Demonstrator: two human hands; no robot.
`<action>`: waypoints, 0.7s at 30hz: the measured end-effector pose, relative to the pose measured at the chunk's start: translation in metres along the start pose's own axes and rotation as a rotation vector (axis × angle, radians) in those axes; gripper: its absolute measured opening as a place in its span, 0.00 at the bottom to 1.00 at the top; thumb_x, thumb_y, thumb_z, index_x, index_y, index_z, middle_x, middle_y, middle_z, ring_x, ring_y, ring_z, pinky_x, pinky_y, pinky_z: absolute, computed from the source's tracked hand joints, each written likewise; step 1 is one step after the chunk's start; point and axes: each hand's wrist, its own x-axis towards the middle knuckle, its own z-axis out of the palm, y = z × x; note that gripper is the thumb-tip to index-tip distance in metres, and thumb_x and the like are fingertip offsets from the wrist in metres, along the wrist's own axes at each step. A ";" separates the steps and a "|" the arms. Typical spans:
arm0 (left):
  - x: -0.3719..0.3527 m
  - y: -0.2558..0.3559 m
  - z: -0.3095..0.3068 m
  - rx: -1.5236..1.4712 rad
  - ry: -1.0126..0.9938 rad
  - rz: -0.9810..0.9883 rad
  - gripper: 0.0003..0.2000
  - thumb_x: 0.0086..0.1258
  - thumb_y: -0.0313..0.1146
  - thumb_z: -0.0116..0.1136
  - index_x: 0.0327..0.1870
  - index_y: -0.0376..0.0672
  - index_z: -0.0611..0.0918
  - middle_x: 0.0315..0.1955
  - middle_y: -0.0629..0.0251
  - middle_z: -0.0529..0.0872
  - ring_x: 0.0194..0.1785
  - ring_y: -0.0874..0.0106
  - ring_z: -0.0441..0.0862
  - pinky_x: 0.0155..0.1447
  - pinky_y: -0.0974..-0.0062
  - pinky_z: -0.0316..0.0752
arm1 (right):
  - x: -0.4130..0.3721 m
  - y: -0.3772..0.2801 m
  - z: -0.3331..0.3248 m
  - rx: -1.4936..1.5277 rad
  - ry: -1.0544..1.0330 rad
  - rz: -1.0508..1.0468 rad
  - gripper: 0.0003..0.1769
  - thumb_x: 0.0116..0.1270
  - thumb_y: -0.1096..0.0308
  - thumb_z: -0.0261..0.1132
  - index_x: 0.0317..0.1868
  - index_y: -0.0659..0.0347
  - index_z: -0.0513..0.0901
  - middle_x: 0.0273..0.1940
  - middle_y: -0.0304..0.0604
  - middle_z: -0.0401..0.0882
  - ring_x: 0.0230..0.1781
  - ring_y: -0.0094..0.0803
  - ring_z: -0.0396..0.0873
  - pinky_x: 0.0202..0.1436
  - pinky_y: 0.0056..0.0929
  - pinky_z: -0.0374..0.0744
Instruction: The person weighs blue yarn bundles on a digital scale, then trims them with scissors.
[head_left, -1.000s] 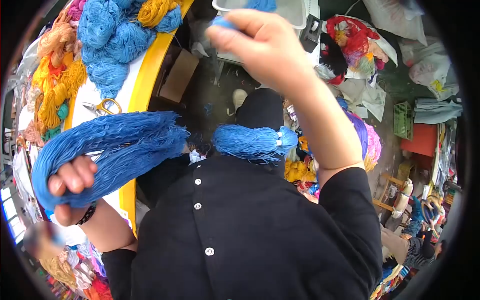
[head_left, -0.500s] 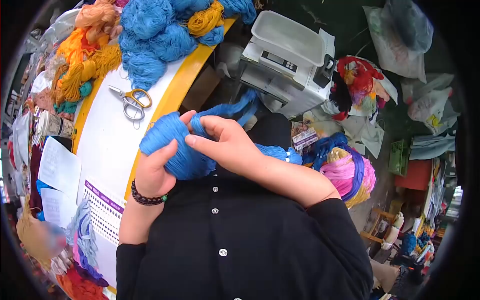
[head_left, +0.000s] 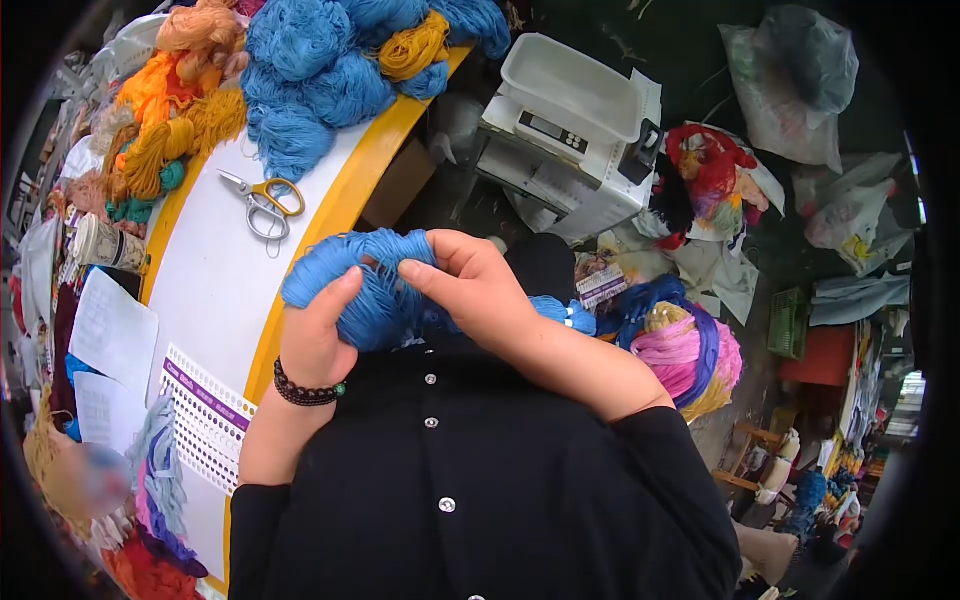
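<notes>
A thick skein of blue yarn (head_left: 345, 275) is held up in front of my black shirt. My left hand (head_left: 318, 325), with a dark beaded bracelet (head_left: 305, 390) at the wrist, is wrapped round the skein's left side, thumb on top. My right hand (head_left: 480, 285) pinches the upper right part of the skein between thumb and fingers, and loose strands spread between the two hands. Part of my left fingers is hidden behind the yarn. Below my right forearm lies another tied blue hank (head_left: 562, 313).
To the left, a white table (head_left: 195, 280) with a yellow edge bears scissors (head_left: 262, 205), a heap of blue skeins (head_left: 320, 80), orange yarn (head_left: 150, 90) and a punched thread card (head_left: 205, 410). A white scale (head_left: 570, 95) stands ahead; a multicoloured yarn ball (head_left: 690, 350) sits at right.
The blue strand that trailed from my right hand toward the scale is no longer stretched out there. My right hand has shifted slightly right, and strands now spread across the skein's top.
</notes>
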 end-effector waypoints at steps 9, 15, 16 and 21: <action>-0.002 -0.014 0.003 0.043 -0.075 -0.020 0.12 0.71 0.28 0.52 0.53 0.37 0.77 0.47 0.63 0.82 0.52 0.71 0.79 0.59 0.72 0.71 | -0.002 0.003 -0.007 -0.186 -0.020 0.150 0.09 0.66 0.67 0.65 0.39 0.65 0.82 0.34 0.31 0.80 0.33 0.13 0.73 0.36 0.17 0.73; 0.002 -0.016 0.001 0.158 -0.037 0.066 0.12 0.69 0.27 0.57 0.52 0.37 0.78 0.45 0.64 0.83 0.49 0.72 0.80 0.57 0.74 0.72 | -0.005 0.003 -0.004 -0.009 0.009 0.086 0.09 0.65 0.67 0.64 0.31 0.63 0.78 0.28 0.28 0.75 0.30 0.12 0.68 0.31 0.16 0.69; 0.002 -0.018 0.000 0.158 -0.038 0.066 0.12 0.69 0.27 0.57 0.52 0.37 0.78 0.45 0.64 0.83 0.49 0.72 0.80 0.57 0.74 0.72 | -0.005 0.002 -0.003 -0.009 0.010 0.084 0.09 0.65 0.67 0.64 0.31 0.63 0.78 0.28 0.28 0.75 0.30 0.12 0.68 0.31 0.16 0.69; 0.006 -0.017 0.004 0.092 0.004 0.071 0.06 0.70 0.31 0.56 0.38 0.38 0.80 0.38 0.62 0.84 0.45 0.71 0.80 0.57 0.71 0.71 | 0.000 0.001 -0.006 0.135 0.044 -0.005 0.08 0.71 0.67 0.58 0.38 0.63 0.78 0.36 0.35 0.80 0.36 0.21 0.76 0.45 0.23 0.76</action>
